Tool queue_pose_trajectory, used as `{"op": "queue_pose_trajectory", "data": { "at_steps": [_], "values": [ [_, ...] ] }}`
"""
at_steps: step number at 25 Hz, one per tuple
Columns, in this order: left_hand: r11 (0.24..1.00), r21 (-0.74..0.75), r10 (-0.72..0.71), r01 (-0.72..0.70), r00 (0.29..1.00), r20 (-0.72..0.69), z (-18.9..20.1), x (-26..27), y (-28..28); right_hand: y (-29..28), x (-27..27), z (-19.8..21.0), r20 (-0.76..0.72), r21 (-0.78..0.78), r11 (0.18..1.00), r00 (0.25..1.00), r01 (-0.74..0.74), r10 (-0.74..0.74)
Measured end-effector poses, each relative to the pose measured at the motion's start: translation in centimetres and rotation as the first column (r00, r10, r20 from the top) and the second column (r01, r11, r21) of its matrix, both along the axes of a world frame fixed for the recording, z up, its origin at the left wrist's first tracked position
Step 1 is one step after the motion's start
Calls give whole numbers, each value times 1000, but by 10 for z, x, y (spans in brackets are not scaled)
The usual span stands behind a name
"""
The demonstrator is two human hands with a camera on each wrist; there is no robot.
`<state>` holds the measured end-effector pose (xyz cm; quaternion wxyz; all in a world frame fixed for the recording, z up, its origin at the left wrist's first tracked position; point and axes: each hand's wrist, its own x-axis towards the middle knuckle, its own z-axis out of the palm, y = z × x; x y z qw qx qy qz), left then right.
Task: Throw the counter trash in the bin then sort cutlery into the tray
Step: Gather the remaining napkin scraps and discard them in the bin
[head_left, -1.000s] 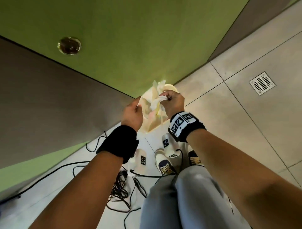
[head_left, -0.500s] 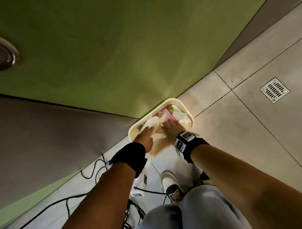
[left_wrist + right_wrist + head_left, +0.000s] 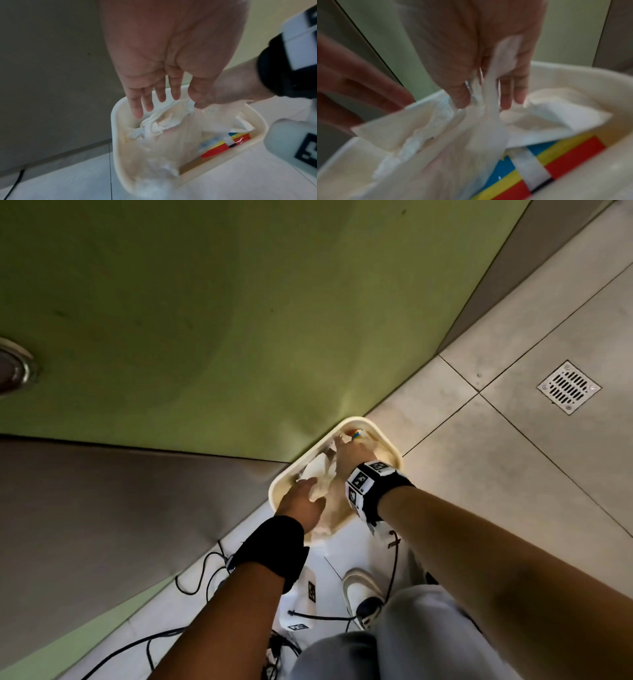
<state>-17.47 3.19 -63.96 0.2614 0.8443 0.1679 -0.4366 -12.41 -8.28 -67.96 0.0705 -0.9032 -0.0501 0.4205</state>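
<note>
- Looking down in the head view, both forearms reach from the lower edge toward a cream bin (image 3: 390, 448) just right of centre, standing on pale floor tiles against a green cabinet front (image 3: 239, 320). The left hand (image 3: 301, 503) sits over the near rim with fingers stretched flat toward the white paper; whether it touches the paper is hidden by the hand itself. The right hand (image 3: 349, 455) is deeper inside the bin, its fingers out of sight behind its back, so its grip cannot be read here. A floor drain (image 3: 568, 386) lies at the upper right, well apart; black cables (image 3: 205, 577) trail at the lower left; a shoe (image 3: 363, 590) is half covered by the knee.
- In the left wrist view, the left hand (image 3: 171, 60) fills the upper centre, palm showing, fingers (image 3: 135, 106) straight and spread, holding nothing; the tips hover just over crumpled white paper (image 3: 164, 119) inside the bin (image 3: 115, 121). A red, yellow and blue wrapper (image 3: 229, 144) lies by the bin's right wall, partly under the paper. The lower bin contents are smeared by blur. The right hand (image 3: 228, 90) enters from the right edge.
- In the right wrist view, all blurred, the right hand (image 3: 479, 54) hangs at upper centre with a strip of white paper (image 3: 488, 101) pinched between its fingers (image 3: 520, 86), trailing onto the pile in the bin (image 3: 573, 75). The striped wrapper (image 3: 565, 157) shows at lower right, cut off by the bin's edge. Left-hand fingers (image 3: 359, 92) blur in at the left edge.
</note>
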Motion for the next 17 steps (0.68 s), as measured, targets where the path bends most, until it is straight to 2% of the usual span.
{"op": "queue_pose_trajectory", "data": {
  "at_steps": [2, 4, 7, 10, 14, 17],
  "values": [
    [997, 30, 69, -71, 995, 69, 16, -3, -3, -3, -6, 17, 49, 97, 990, 993, 100, -105],
    [993, 55, 97, -103, 990, 99, 36, -7, -7, -13, -14, 41, 130, 102, 992, 987, 77, -90],
    [991, 62, 109, -117, 987, 120, 74, -16, -15, -41, -36, 79, 224, 124, 975, 952, 183, -207],
    [993, 23, 109, -114, 983, 148, 112, -18, -22, -76, -65, 113, 244, 130, 959, 930, 251, -276],
    [990, -86, 129, -112, 967, 222, 192, -11, -41, -131, -107, 164, 147, 25, 964, 953, 265, -265],
    [975, -210, 114, -66, 968, 223, 276, -2, -65, -173, -137, 204, 29, -73, 976, 979, 203, -201]
  ]
}}
